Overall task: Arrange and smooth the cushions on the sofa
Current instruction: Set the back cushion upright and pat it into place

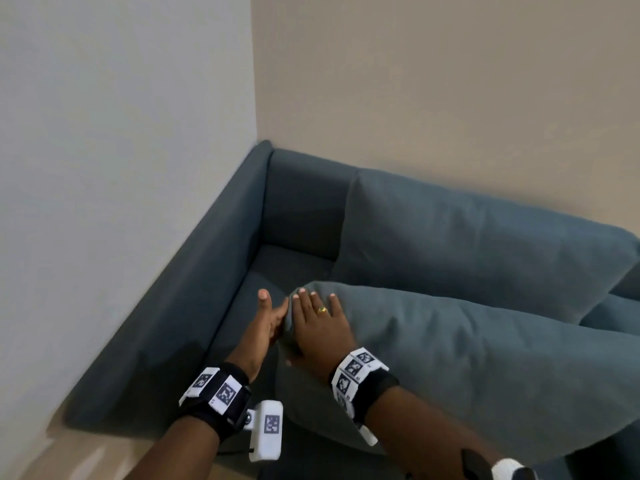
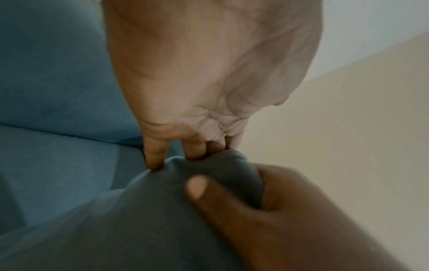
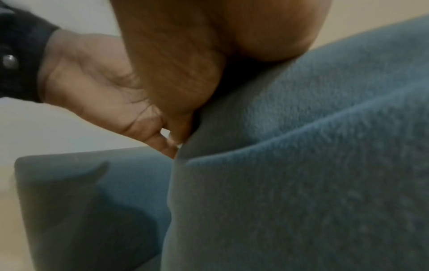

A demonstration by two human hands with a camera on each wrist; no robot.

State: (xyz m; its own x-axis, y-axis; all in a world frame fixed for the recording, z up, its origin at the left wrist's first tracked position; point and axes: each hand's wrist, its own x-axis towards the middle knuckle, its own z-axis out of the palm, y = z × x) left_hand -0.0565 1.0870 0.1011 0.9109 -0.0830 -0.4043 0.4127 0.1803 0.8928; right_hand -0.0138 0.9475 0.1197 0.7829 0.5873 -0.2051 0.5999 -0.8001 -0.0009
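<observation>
A loose blue-grey cushion point(image 1: 467, 358) lies tilted across the sofa seat point(image 1: 266, 271), in front of an upright back cushion point(image 1: 467, 244). Both hands meet at its left corner. My left hand point(image 1: 272, 318) has its thumb up, and its straight fingers point(image 2: 153, 154) push into the corner fabric of the cushion point(image 2: 139, 229). My right hand point(image 1: 320, 327), wearing a ring, lies over the top of the corner. In the left wrist view the right hand point(image 2: 267, 210) holds that corner between thumb and fingers. The right wrist view shows the cushion point(image 3: 301, 183) bulging under my right palm point(image 3: 185, 55).
The sofa stands in a room corner, its left armrest point(image 1: 207, 289) against the grey wall point(image 1: 104, 168) and its back against the beige wall point(image 1: 450, 81). A gap of bare seat lies between armrest and cushions. Light floor point(image 1: 69, 455) shows at lower left.
</observation>
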